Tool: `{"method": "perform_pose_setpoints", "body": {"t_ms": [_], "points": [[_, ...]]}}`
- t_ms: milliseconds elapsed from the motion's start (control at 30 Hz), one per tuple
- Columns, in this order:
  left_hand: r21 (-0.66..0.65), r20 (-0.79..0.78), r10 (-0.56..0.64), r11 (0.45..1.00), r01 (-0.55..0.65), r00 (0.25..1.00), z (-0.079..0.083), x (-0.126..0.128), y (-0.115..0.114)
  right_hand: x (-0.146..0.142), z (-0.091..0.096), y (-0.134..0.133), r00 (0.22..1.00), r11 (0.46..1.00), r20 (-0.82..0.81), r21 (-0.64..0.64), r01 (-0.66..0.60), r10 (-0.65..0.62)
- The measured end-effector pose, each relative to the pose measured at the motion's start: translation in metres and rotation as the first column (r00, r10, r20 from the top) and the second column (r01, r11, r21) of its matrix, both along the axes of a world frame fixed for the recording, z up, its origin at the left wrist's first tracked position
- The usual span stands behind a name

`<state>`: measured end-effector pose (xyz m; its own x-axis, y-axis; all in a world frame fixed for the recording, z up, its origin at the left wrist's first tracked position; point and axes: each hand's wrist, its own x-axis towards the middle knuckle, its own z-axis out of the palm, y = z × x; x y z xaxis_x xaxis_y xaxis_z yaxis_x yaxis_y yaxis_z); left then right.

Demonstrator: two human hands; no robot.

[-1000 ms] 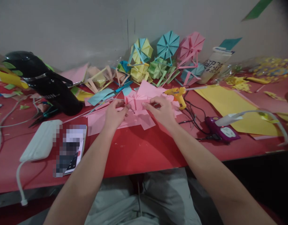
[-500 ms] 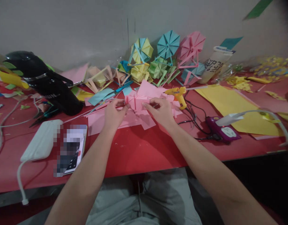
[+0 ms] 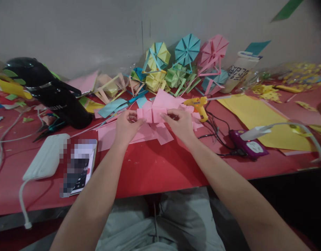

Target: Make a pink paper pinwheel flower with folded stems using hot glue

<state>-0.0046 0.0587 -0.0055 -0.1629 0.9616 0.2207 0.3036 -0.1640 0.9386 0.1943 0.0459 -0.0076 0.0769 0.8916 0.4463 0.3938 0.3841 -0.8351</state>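
A folded pink paper piece [image 3: 151, 114] is held up just above the red table [image 3: 155, 167]. My left hand [image 3: 127, 126] pinches its left side and my right hand [image 3: 180, 123] pinches its right side, fingers closed on the folds. Loose pink paper sheets [image 3: 139, 134] lie under both hands. A yellow glue gun [image 3: 198, 105] lies just right of my right hand. A blue strip and scissors [image 3: 129, 101] lie behind the left hand.
Finished paper wheels [image 3: 186, 52] in blue, pink, yellow and green stand along the wall. A black kettle [image 3: 49, 92], a white power bank [image 3: 45, 158] and a phone [image 3: 80, 167] are at left. Yellow sheets [image 3: 257, 116], a purple device [image 3: 248, 146] and cables lie at right.
The pink piece has been folded together and lifted slightly between my fingers; earlier it lay more spread out on the sheets. Both hands stayed in nearly the same place.
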Motion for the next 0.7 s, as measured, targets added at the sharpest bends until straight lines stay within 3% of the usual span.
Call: {"method": "perform_pose_setpoints", "body": {"t_ms": [333,700], "points": [[0.086,-0.042,-0.012,0.996,0.016,0.999,0.0023,-0.0006,-0.0002,0.0007,-0.0004,0.0004,0.999,0.999,0.012,0.002,-0.045,0.045],[0.202,-0.116,-0.130,0.968,0.152,0.985,0.0046,0.0047,-0.0069,0.0020,-0.0063,0.0022,0.998,0.994,0.070,0.106,-0.016,0.009]]}}
